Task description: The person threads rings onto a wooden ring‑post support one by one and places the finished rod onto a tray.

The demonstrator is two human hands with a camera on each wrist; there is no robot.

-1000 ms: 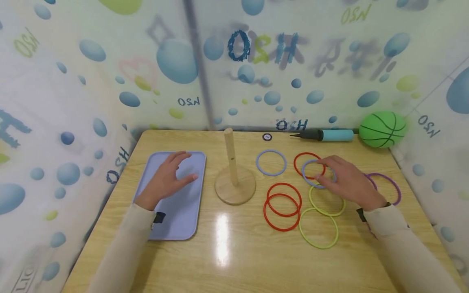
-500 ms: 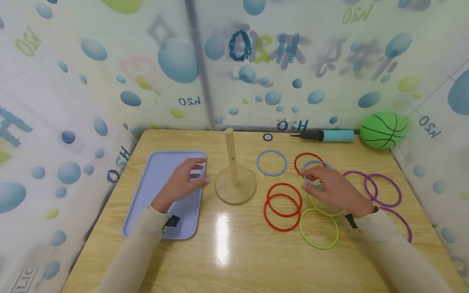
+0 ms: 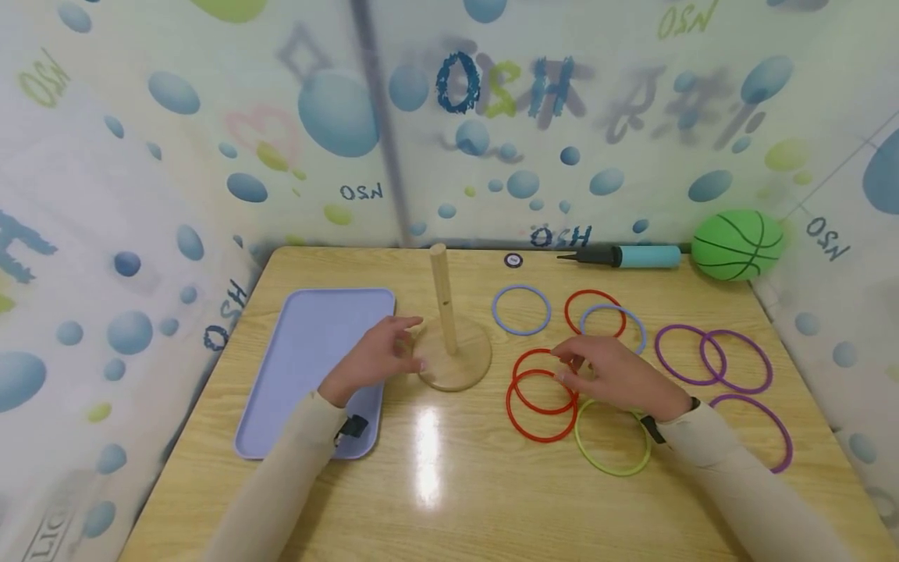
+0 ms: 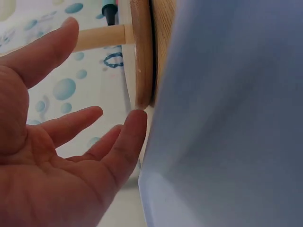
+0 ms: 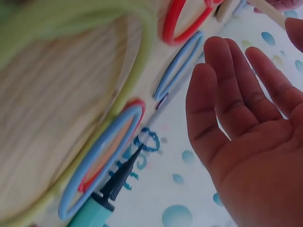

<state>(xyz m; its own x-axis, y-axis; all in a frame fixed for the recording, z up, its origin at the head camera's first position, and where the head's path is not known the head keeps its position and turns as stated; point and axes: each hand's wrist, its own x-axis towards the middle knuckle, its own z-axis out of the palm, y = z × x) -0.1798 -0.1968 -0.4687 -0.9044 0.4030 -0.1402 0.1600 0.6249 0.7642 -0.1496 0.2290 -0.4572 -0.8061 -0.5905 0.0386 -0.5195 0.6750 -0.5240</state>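
My left hand (image 3: 374, 357) hovers by the left edge of the wooden peg stand (image 3: 456, 367), fingers relaxed and holding nothing; the left wrist view shows them apart from the base. Beneath that wrist lies a lavender tray (image 3: 309, 336). Over the rings my right hand (image 3: 618, 375) hangs with loose fingers and an empty palm. Its fingertips are near two overlapping red rings (image 3: 516, 417). Under it, a yellow-green ring (image 3: 611, 472) is partly covered, and another is hidden in the head view. Behind it a blue ring (image 3: 641, 324) overlaps a red ring (image 3: 593, 292).
Another blue ring (image 3: 521, 334) lies right of the peg. Several purple rings (image 3: 769, 367) are at the right. Along the back edge are a small round disc (image 3: 513, 261), a teal hand pump (image 3: 649, 257) and a green ball (image 3: 737, 245).
My left hand has moved right, from over the tray to the peg base. The right hand has moved left and nearer, from the blue ring toward the red pair. The rings stay put.
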